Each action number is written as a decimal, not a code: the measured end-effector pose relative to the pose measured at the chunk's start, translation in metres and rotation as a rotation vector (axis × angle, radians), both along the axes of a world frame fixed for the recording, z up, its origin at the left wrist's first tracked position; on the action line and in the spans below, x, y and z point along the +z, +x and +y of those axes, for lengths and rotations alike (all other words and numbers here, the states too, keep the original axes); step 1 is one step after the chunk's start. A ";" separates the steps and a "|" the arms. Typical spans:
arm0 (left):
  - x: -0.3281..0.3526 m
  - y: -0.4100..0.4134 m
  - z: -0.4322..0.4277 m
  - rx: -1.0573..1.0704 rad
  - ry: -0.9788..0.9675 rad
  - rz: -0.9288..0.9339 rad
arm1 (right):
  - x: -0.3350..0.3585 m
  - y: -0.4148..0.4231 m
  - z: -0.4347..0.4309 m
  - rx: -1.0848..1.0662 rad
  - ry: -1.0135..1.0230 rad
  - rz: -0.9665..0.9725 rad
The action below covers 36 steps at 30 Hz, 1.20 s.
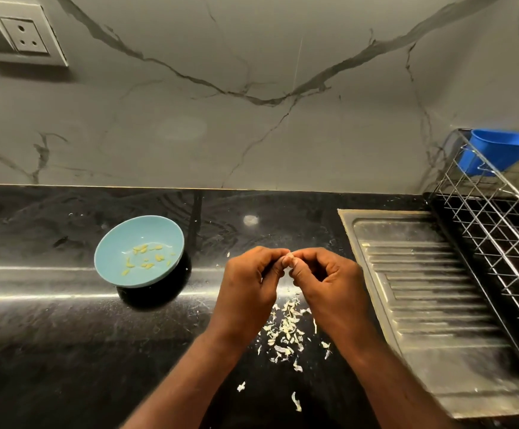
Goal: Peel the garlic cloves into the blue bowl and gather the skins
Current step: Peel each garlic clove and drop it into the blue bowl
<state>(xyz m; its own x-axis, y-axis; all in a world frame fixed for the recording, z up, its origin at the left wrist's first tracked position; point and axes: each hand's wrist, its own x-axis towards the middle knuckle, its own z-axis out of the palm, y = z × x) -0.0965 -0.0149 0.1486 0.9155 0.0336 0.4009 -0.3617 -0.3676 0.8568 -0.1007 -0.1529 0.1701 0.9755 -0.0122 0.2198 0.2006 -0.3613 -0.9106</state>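
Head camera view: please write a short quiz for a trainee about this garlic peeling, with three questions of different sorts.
1. True or false: the blue bowl already holds peeled garlic cloves.
2. Where do most garlic skins lie? A: in the bowl. B: on the black countertop, between the forearms. C: on the steel drainboard.
3. Fill in: the left hand and the right hand together pinch one ____.
Key: 1 true; 2 B; 3 garlic clove.

garlic clove (290, 260) mostly hidden between fingertips (298, 270), dish rack (496, 233) cropped
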 end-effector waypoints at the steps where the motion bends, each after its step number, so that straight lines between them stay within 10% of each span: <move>1: 0.000 0.001 -0.002 -0.001 0.045 -0.046 | 0.001 0.000 -0.001 -0.013 0.001 -0.015; 36: 0.023 -0.009 0.003 0.006 0.275 -0.256 | 0.016 -0.002 -0.009 0.059 -0.098 -0.183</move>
